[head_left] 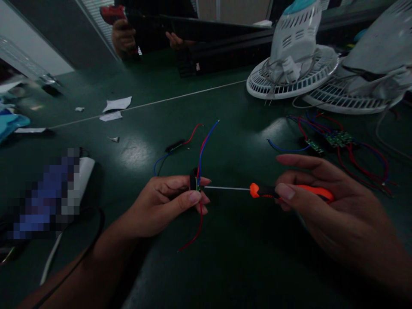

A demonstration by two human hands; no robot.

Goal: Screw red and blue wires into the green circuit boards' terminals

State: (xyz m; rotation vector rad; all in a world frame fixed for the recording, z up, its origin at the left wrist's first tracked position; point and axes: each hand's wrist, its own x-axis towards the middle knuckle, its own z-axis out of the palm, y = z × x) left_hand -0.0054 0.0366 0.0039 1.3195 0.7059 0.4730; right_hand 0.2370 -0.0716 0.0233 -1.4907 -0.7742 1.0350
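Note:
My left hand (167, 201) pinches a small black part with a green board (195, 182); red and blue wires (202, 146) run up from it and a red wire hangs below. My right hand (325, 206) grips an orange-handled screwdriver (289, 192), index finger stretched out above it. The thin metal shaft (225, 188) points left and its tip touches the small part between my left fingers. Both hands hover just above the dark green table (225, 257).
Another wired black part (175, 146) lies beyond my left hand. Several small green boards with red and blue wires (334, 139) lie at right. Two white fan housings (296, 68) stand behind. Paper scraps (116, 105) lie at left. Across the table another person's hands (124, 38) hold a red tool.

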